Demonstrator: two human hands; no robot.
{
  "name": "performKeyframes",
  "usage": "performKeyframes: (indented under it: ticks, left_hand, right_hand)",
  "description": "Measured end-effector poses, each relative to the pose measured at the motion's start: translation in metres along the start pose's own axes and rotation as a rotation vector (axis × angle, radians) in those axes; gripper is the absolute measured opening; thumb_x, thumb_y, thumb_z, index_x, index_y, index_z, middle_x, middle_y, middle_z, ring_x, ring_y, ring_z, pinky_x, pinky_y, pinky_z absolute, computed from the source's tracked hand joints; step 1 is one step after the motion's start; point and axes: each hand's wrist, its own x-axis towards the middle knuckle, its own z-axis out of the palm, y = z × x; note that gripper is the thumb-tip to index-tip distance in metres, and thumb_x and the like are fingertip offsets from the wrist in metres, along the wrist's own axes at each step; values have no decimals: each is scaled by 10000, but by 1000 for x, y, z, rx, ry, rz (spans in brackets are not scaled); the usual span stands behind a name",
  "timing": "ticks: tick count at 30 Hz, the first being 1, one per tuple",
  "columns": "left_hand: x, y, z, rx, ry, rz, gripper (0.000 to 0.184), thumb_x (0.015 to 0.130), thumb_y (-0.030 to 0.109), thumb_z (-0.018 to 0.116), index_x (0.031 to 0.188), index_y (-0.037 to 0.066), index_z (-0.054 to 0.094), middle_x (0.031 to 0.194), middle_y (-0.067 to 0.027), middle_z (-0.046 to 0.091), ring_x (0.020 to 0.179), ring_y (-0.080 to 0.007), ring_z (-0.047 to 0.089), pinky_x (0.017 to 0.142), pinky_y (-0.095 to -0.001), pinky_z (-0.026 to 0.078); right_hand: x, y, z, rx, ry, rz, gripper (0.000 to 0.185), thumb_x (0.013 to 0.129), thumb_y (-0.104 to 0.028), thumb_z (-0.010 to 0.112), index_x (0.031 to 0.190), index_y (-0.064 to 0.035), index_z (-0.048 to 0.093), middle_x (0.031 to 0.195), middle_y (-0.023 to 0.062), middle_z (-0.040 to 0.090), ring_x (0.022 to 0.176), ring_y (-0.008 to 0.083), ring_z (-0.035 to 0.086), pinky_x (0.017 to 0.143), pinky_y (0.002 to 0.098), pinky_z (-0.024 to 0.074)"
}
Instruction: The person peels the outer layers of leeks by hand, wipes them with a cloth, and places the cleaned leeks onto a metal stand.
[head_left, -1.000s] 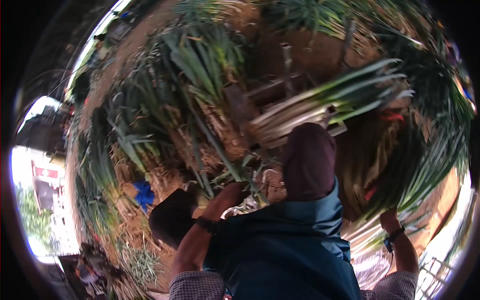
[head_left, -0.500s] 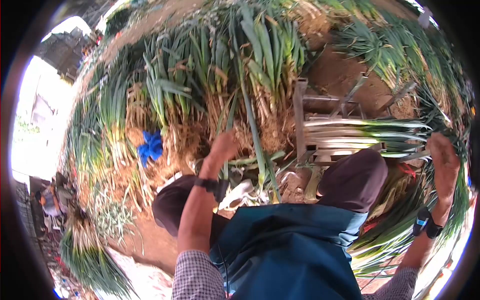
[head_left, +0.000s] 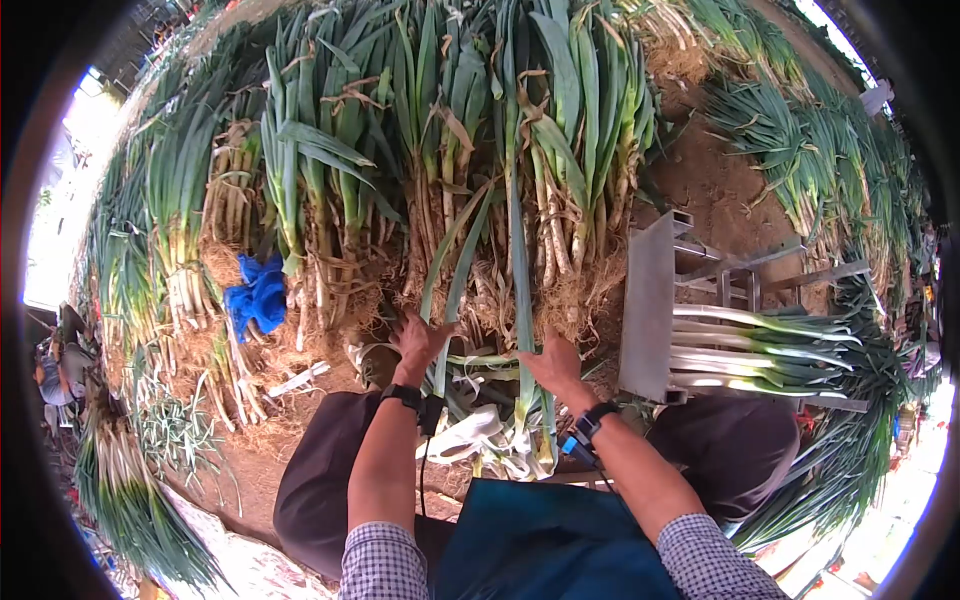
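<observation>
Bundles of untrimmed leeks with green tops and dirty roots stand in a row before me. My left hand reaches down near their roots, fingers spread, with nothing visible in it. Close to the roots on the right is my right hand, thumb and fingers apart; its fingertips partly merge with the roots, so contact is unclear. One long loose leek leaf hangs down between the hands. Peeled white leeks lie side by side on a metal rack to my right.
Stripped leaves and peelings litter the ground between my knees. A blue cloth lies against the bundles on the left. Another leek bundle lies at lower left, and more leeks are piled at the far right.
My right hand has moved left from beside the rack of peeled leeks to the root ends in front. My left hand has opened out near the roots. The view has shifted.
</observation>
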Motion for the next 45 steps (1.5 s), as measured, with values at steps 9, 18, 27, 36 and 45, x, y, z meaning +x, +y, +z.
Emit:
performKeyframes:
  ticks: [9,18,27,36,45]
  left_hand:
    - [-28,20,43,-204,398,173,239,928,250,570,972,18,603,851,-228,680,849,-438,653,827,-536,451]
    - [-99,-10,-8,-948,532,87,278,957,219,520,868,-32,600,826,-181,687,705,-331,635,677,-436,479]
    - [-156,-15,-21,-1337,429,-144,200,1008,179,461,1043,10,562,883,-71,651,702,-140,614,604,-287,473]
    - [-224,-119,160,-301,148,-964,373,948,289,518,1124,-28,608,1075,-308,658,998,-438,653,827,-515,508]
    - [-232,-137,256,-496,-26,-544,388,897,280,623,1147,-17,619,1098,-260,679,1014,-406,668,833,-494,527]
  right_hand:
    - [41,24,39,37,162,42,288,784,-230,689,960,-12,626,833,230,653,837,421,661,730,508,520]
    - [0,-13,-53,97,309,-268,161,842,-176,619,923,-43,662,809,218,652,773,439,634,676,526,489]
    - [16,10,23,-416,273,-639,97,780,-88,647,865,-110,686,936,104,658,1008,323,570,931,467,413]
    - [63,4,105,-420,-2,-667,324,830,-26,542,1107,-95,694,1151,126,671,1092,316,581,1000,480,396]
    - [-37,89,126,-347,94,-366,248,864,-291,644,1030,-110,672,946,148,619,1013,376,550,953,543,384]
